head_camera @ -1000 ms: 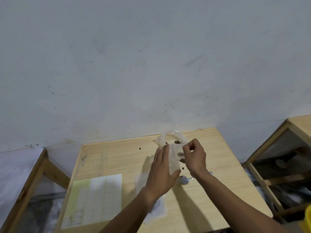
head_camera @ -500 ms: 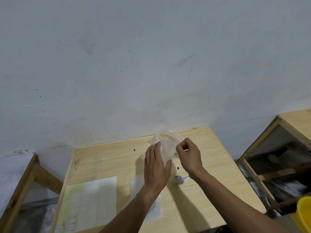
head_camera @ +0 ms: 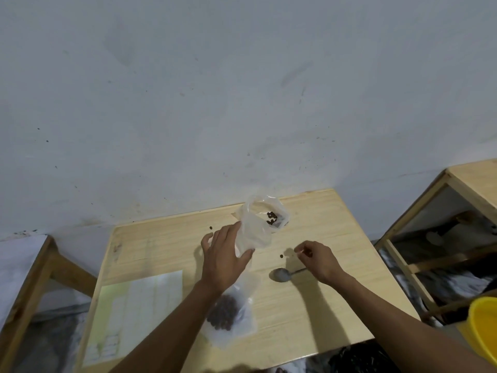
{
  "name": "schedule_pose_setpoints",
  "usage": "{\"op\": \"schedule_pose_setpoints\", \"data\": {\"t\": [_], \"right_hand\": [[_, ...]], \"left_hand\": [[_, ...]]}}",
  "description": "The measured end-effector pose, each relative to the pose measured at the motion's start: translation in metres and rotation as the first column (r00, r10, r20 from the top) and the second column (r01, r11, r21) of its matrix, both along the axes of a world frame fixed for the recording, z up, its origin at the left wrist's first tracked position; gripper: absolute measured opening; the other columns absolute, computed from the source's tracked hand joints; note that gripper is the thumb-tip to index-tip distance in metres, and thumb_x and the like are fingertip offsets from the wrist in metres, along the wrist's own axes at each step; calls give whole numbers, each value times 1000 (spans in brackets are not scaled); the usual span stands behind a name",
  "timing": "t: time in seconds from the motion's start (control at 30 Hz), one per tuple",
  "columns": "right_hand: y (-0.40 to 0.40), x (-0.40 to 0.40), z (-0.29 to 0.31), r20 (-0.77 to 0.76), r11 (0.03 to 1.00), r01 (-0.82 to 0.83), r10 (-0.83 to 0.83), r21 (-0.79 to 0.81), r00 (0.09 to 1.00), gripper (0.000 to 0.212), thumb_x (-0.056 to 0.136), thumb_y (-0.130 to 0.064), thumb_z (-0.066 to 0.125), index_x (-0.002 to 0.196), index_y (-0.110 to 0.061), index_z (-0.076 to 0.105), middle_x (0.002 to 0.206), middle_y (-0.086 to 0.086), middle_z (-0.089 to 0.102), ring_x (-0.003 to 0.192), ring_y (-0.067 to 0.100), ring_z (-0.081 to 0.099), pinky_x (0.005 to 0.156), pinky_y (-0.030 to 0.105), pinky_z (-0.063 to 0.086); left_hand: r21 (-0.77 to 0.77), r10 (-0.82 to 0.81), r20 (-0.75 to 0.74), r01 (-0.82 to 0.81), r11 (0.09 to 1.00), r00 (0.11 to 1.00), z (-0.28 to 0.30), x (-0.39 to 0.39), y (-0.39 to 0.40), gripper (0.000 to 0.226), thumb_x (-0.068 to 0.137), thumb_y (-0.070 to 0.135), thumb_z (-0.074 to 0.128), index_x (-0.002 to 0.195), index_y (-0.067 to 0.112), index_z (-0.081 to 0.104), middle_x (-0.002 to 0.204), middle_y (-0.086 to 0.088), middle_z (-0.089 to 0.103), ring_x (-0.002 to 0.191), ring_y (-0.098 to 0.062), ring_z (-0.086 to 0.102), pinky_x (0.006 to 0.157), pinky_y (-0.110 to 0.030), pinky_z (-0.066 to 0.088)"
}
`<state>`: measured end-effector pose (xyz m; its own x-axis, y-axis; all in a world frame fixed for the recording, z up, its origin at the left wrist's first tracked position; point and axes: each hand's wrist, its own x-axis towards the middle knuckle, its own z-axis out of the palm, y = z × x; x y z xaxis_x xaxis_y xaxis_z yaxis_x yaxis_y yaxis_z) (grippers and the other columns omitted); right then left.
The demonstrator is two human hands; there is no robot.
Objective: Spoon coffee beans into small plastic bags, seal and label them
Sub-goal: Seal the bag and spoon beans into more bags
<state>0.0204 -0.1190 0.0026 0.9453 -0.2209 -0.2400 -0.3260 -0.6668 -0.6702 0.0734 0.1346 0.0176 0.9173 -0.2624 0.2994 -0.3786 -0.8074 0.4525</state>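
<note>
My left hand (head_camera: 224, 261) grips a small clear plastic bag (head_camera: 254, 238) between thumb and fingers, just above the wooden table (head_camera: 322, 305). Behind it stands a crumpled open supply bag (head_camera: 265, 204) with a few coffee beans (head_camera: 271, 218) inside. My right hand (head_camera: 316, 259) hovers to the right, fingertips pinched together, apart from the bag. A metal spoon (head_camera: 281, 274) lies on the table just under that hand. A filled bag of beans (head_camera: 228, 314) lies flat beside my left forearm. A pale label sheet (head_camera: 139, 313) sits at the near left.
Loose beans (head_camera: 281, 256) lie scattered on the tabletop. A wooden shelf unit (head_camera: 457, 184) stands to the right, with a yellow bucket (head_camera: 484, 329) at the lower right. Another wooden stand (head_camera: 29, 267) is at the left. A grey wall rises right behind the table.
My right hand has let go of the small bag's top edge and dropped down to the right, near the spoon. My left hand still holds the bag.
</note>
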Motion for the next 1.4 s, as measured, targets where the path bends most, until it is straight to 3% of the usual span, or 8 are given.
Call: {"op": "schedule_pose_setpoints", "data": {"t": [0.13, 0.4, 0.57, 0.7, 0.8, 1.0, 1.27, 1.4], "right_hand": [[-14, -12, -33, -133, 955, -147, 115, -259, 984, 24, 88, -26, 58, 109, -28, 69, 102, 3, 54, 102, 28, 55, 80, 35, 47], [-12, -13, -42, -182, 820, -308, 251, -483, 951, 18, 94, -30, 51, 108, -24, 61, 115, -1, 46, 112, 23, 41, 78, 31, 31], [-21, 2, -31, -240, 916, -327, 272, -231, 932, 20, 89, -16, 47, 79, -33, 49, 92, -7, 52, 92, 19, 48, 86, 39, 38], [-36, 21, -16, 29, 996, -54, 52, 76, 998, 25, 92, -6, 52, 80, -28, 53, 79, -3, 59, 72, 15, 51, 67, 31, 41], [-40, 47, -4, 158, 1000, 11, -12, 9, 987, 19, 92, -3, 50, 92, -22, 53, 89, 2, 56, 72, 15, 50, 62, 27, 37], [-25, 94, 5, 39, 984, -45, 53, -175, 998, 35, 83, 2, 45, 109, -15, 63, 106, 8, 59, 96, 26, 58, 78, 33, 46], [-17, 99, -12, -20, 965, -99, 97, -242, 995, 38, 87, 1, 42, 113, -18, 61, 107, 3, 55, 91, 30, 61, 75, 36, 48], [-18, 99, -18, 13, 999, -18, 19, -51, 1000, 33, 87, 1, 47, 107, -16, 66, 92, 0, 58, 81, 20, 60, 75, 30, 47]], "left_hand": [[-82, -77, -96, 69, 994, 992, -5, 11, 7, 68, 76, 43, 80, 132, 17, 54, 126, 0, 61, 112, -18, 58, 99, -28, 38], [-97, -192, -224, 174, 980, 955, -9, 25, 11, 73, 75, 47, 79, 137, 22, 50, 129, 7, 59, 110, -7, 54, 95, -19, 38], [-80, -202, -251, 188, 979, 946, -9, 37, 12, 71, 75, 51, 74, 135, 21, 52, 128, 8, 58, 110, -11, 55, 95, -25, 44], [-22, -219, -213, 220, 975, 952, -11, 53, 20, 75, 70, 59, 62, 133, 17, 54, 127, 4, 59, 110, -18, 58, 94, -35, 49], [20, -259, -204, 269, 963, 944, -11, 66, 20, 74, 71, 57, 62, 134, 17, 52, 133, 5, 55, 116, -17, 56, 96, -36, 47], [95, -399, -227, 428, 899, 888, -6, 88, 3, 73, 75, 52, 67, 138, 21, 48, 140, 8, 50, 121, -16, 53, 99, -34, 44], [183, -420, -395, 518, 835, 817, -3, 116, -17, 75, 79, 42, 71, 144, 23, 40, 147, 9, 44, 123, -18, 52, 98, -34, 45], [147, -416, -514, 555, 819, 750, -8, 115, -19, 75, 81, 39, 73, 145, 27, 36, 147, 11, 40, 124, -14, 50, 97, -33, 47]]}}
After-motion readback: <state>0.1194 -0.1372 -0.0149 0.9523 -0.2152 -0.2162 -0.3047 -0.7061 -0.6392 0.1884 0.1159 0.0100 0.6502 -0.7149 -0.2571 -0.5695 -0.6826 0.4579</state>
